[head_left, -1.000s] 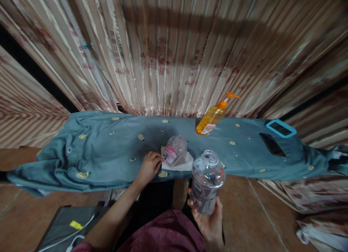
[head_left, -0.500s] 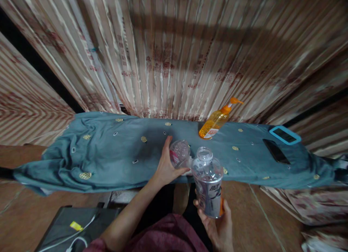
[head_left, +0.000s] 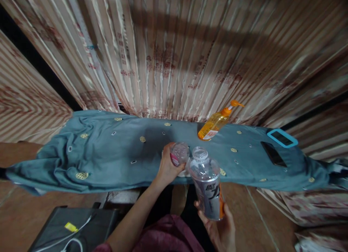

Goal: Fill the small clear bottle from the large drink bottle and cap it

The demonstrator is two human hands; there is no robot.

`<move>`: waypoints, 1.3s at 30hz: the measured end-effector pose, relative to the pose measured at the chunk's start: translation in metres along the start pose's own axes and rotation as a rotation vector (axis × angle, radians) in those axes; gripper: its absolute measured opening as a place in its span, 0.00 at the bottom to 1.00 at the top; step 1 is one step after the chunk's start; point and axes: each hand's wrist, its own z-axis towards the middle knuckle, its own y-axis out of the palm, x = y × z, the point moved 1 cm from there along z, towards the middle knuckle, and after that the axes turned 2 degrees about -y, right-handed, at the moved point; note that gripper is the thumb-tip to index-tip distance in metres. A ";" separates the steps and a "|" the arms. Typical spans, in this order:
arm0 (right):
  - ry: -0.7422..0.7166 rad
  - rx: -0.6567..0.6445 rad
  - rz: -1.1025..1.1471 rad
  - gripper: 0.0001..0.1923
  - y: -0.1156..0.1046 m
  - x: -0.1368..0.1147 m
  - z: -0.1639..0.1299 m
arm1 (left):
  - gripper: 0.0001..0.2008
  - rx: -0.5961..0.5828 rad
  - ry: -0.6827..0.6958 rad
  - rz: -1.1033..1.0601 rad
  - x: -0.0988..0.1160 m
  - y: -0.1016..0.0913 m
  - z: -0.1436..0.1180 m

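Observation:
My left hand (head_left: 168,165) is wrapped round a small clear plastic bottle (head_left: 179,153) with a pink mark on its side, near the front edge of the cloth-covered table. Just right of it, my right hand (head_left: 217,223) grips the lower part of a larger clear plastic bottle (head_left: 208,190) with a silver and orange label. That bottle is uncapped and tilts slightly, its mouth towards the table. Something whitish (head_left: 185,172) shows between the two bottles; I cannot make out what it is.
An orange pump bottle (head_left: 212,126) stands at the table's back. To the right lie a dark phone (head_left: 273,154) and a blue-framed device (head_left: 282,137). A patterned curtain (head_left: 163,56) hangs behind. At lower left is a dark case (head_left: 95,226) with a white cable (head_left: 54,242).
The fingers of my left hand have closed round the small bottle. The larger bottle in my right hand has shifted slightly left. The view has moved a little.

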 end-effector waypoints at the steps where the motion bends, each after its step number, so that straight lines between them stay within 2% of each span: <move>1: -0.009 0.017 -0.004 0.30 0.004 -0.001 -0.002 | 0.39 0.001 0.000 -0.004 0.000 0.001 0.000; 9: -0.067 0.093 -0.067 0.32 0.019 -0.012 -0.011 | 0.39 -0.012 -0.037 -0.037 0.005 0.003 -0.001; 14: -0.105 0.095 -0.109 0.30 0.019 -0.019 -0.013 | 0.39 -0.011 -0.047 -0.022 0.006 0.003 -0.002; 21: -0.125 0.079 -0.162 0.28 0.007 -0.029 -0.015 | 0.50 -0.028 -0.020 -0.017 0.003 0.005 -0.001; 25: -0.177 0.084 -0.193 0.25 0.017 -0.032 -0.030 | 0.46 -0.034 0.028 -0.015 0.000 0.005 0.000; 30: -0.240 0.113 -0.233 0.21 0.029 -0.035 -0.052 | 0.44 -0.033 0.023 -0.014 0.002 0.003 -0.002; 39: -0.309 0.173 -0.310 0.22 0.013 -0.040 -0.074 | 0.43 -0.038 -0.017 -0.020 0.017 -0.004 0.004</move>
